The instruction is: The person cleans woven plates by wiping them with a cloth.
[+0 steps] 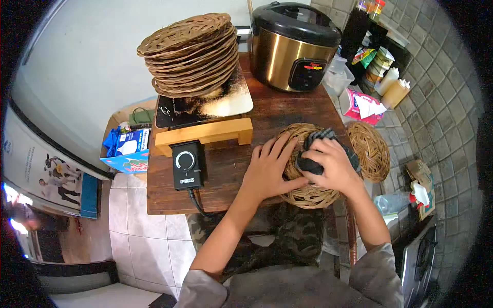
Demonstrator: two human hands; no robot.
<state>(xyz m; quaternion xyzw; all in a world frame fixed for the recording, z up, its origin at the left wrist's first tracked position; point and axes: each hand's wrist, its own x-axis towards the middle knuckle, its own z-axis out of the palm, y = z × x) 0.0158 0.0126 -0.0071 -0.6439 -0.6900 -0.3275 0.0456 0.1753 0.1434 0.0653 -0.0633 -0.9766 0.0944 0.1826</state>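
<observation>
A round woven rattan plate (311, 197) lies at the front right of the wooden table. My left hand (272, 167) rests on its left side, fingers spread, thumb reaching toward the middle. In my right hand (331, 161) is a dark checked cloth (310, 165), bunched up and pressed against the plate; the fingers are wrapped around it. Much of the plate is hidden under both hands and the cloth. Another woven rattan plate (368, 151) sits just right of the table.
A tall stack of rattan plates (190, 59) stands on a shiny board at the back left. Behind is a gold and black rice cooker (295, 49). A black dial controller (187, 165) with a cable lies before a wooden bar (205, 134). Tissues (363, 105) and bottles (395, 92) stand right.
</observation>
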